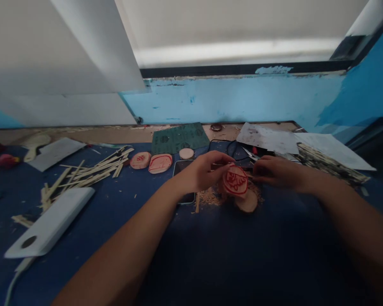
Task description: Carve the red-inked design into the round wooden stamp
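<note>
Between the fingers and thumb of my left hand point(206, 171) is a round wood slice point(236, 180), tilted toward me, with a red carved or painted design and a red rim. Just below it sits a plain wood slice point(248, 202) on the dark blue table. My right hand point(276, 171) is close by on the right, its fingers curled; whatever they hold, if anything, is too dim and blurred to name. Wood shavings point(209, 197) lie scattered beneath both hands. Partly behind my left wrist is a phone point(187, 198).
Two red-marked wood slices point(160, 163) and a small plain disc point(186, 154) lie left of my hands, before green sandpaper point(180, 138). Further left are thin wooden sticks point(97, 170) and a white corded device point(52, 223). Papers point(266, 138) and dark-marked sticks point(330, 163) cover the right back.
</note>
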Motion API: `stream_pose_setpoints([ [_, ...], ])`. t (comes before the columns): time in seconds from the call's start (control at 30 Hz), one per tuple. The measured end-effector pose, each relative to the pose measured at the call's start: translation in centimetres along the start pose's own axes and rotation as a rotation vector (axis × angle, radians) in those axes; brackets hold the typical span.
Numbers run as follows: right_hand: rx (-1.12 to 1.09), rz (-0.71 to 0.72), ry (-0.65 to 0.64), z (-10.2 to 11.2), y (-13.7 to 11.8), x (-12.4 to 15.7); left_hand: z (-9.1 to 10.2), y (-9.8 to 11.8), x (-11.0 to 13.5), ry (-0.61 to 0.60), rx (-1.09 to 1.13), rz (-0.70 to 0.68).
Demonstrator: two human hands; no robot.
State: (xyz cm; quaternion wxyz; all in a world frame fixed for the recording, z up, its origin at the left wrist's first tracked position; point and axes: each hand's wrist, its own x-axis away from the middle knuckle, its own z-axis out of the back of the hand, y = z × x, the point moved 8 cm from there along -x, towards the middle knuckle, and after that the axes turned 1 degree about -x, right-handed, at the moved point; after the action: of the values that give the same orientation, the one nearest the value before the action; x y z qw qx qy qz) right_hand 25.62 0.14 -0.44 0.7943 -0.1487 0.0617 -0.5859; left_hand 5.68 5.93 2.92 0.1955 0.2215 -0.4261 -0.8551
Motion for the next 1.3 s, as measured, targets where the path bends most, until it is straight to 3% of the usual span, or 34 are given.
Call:
stream_pose_setpoints([
  [0.23, 0.055, -0.041, -0.059, 0.0, -1.2, 0.1, -0.8, -0.9, 0.3, -0.093, 0.106, 0.071],
  [0.43, 0.042, -0.009, 0.209, 2.9, -3.3, 0.2, -1.1, -0.9, 0.4, -0.122, 0.046, 0.12],
  [0.57, -0.291, -0.026, 0.293, 3.7, -4.5, 0.7, -1.4, -1.3, 0.4, -0.135, 0.019, 0.122],
  [0.73, -1.053, 0.052, 0.274, 2.7, -6.3, 0.7, -2.0, -1.5, 0.5, -0.2, -0.001, 0.098],
  [0.87, -1.417, 0.131, 0.23, 1.9, -7.9, 0.5, -1.6, -0.7, 0.6, -0.17, -0.016, 0.102],
  [1.0, -1.563, 0.205, 0.226, 1.9, -8.9, 0.4, -1.7, 0.4, 0.6, -0.171, -0.112, 0.036],
  [1.17, -1.526, 0.258, 0.21, 2.0, -9.6, 0.2, -3.4, 1.8, 0.6, -0.244, -0.174, -0.147],
  [1.3, -1.535, 0.228, 0.218, 1.6, -9.5, 0.1, -4.3, 1.8, 0.6, -0.265, -0.2, -0.156],
])
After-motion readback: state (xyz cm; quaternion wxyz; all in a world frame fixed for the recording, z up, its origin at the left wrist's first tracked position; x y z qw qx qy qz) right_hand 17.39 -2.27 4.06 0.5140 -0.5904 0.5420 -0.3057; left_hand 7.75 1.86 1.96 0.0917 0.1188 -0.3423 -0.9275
